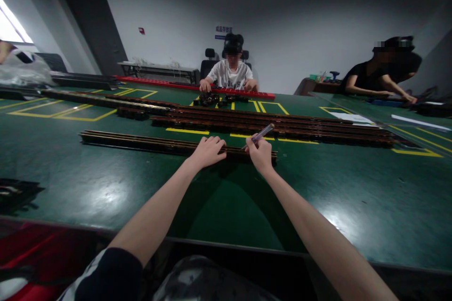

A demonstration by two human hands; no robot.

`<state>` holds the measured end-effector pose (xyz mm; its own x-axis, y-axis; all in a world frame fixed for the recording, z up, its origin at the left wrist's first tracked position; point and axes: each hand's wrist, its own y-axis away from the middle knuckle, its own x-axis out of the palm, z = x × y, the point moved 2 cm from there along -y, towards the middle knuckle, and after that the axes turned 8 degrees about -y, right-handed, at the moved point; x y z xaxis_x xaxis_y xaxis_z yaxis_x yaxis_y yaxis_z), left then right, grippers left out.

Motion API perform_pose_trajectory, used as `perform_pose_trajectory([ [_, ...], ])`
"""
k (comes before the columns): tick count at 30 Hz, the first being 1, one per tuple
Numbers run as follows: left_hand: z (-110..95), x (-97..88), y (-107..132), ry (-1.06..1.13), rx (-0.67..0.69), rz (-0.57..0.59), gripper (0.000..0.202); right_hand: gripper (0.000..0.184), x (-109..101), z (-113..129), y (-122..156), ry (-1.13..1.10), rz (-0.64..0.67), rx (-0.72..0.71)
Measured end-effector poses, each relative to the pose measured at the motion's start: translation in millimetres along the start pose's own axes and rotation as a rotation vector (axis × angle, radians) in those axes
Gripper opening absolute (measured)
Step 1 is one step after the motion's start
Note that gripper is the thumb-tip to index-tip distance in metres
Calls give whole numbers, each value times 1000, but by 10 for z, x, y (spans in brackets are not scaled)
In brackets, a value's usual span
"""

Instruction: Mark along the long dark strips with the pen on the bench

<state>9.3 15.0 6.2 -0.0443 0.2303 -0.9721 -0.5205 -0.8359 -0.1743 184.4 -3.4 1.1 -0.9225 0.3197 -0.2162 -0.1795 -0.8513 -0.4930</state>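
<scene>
Your right hand [260, 153] held a pen [264, 130] in a narrow pinch, its lower end close to the long dark rail [141, 142] beneath. Left of that grip, your left hand [208, 151] lay over the same rail; whether it clasped it could not be told.

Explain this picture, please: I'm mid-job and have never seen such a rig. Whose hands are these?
There is no robot here. One camera, worn on a person's head, looks forward and down at that person's bare hands. The left hand rests on a long dark strip lying on the green table. The right hand holds a pen-like tool, its lower end at that strip. More strips lie just beyond. Across the table, a co-worker sits behind a red bar.
</scene>
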Motion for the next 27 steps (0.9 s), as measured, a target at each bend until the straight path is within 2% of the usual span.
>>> perform_pose_trajectory([
  [14, 74, -5, 15, 22, -35, 34, 36, 29, -11, -16, 1, 1, -15, -8],
  [27, 90, 7, 7, 25, -17, 16, 39, 25, -23, -27, 2, 45, -45, -24],
])
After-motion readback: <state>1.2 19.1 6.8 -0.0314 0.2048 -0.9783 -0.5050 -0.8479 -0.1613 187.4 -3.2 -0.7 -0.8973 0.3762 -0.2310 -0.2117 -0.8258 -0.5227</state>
